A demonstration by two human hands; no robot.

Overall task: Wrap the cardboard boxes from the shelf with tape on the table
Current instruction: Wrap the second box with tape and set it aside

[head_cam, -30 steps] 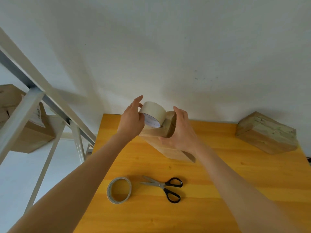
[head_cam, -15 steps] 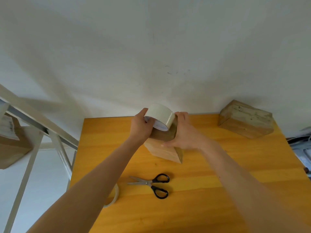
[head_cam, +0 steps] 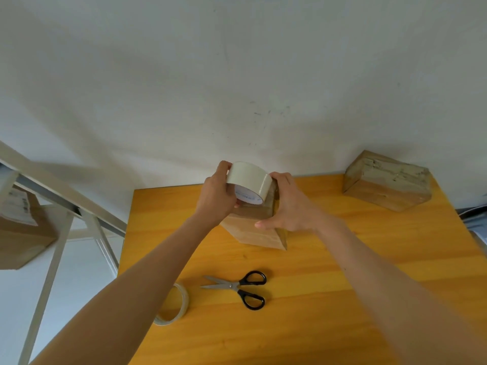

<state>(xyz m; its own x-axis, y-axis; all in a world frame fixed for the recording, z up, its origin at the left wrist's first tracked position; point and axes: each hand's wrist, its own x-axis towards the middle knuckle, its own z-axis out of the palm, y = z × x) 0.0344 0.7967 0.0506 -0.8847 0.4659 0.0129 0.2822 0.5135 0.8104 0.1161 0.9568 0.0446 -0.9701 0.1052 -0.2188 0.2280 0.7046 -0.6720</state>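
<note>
A small cardboard box (head_cam: 253, 233) stands upright near the far middle of the yellow wooden table (head_cam: 329, 299). My right hand (head_cam: 287, 206) clasps its top right side. My left hand (head_cam: 218, 196) holds a wide roll of pale tape (head_cam: 249, 180) against the top of the box. A second box (head_cam: 384, 184), covered in tape, sits at the table's far right corner. Another cardboard box (head_cam: 18, 233) rests on the white shelf (head_cam: 60, 191) at the left.
Black-handled scissors (head_cam: 239, 287) lie on the table in front of the box. A second, nearly used-up tape roll (head_cam: 175, 306) lies at the table's left edge, partly behind my left forearm. A white wall stands directly behind the table.
My view has shifted, so the table and the box sit more to the right in frame. The tape roll has risen slightly over the box top; both hands keep their hold.
</note>
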